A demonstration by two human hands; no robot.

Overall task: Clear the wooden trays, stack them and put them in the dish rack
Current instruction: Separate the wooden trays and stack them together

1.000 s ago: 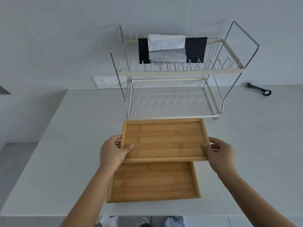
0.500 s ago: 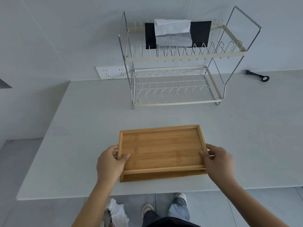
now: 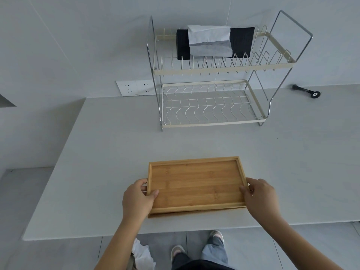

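An empty wooden tray [image 3: 196,182] lies on top of a second wooden tray [image 3: 194,213], of which only a thin front strip shows. The pair sits near the front edge of the grey counter [image 3: 97,152]. My left hand [image 3: 138,199] grips the top tray's left rim, thumb inside. My right hand [image 3: 260,197] grips its right rim. The two-tier wire dish rack [image 3: 212,121] stands at the back of the counter; its lower tier holds nothing.
A black tissue box [image 3: 241,41] with white tissue sits on the rack's upper tier. A small black tool [image 3: 305,91] lies at the back right. A wall socket [image 3: 135,88] is left of the rack. My feet and a white bag show below the counter edge.
Both hands carried the top tray back toward me and lowered it over the second tray, so the two now lie nearly aligned. The view has pulled back from the rack.
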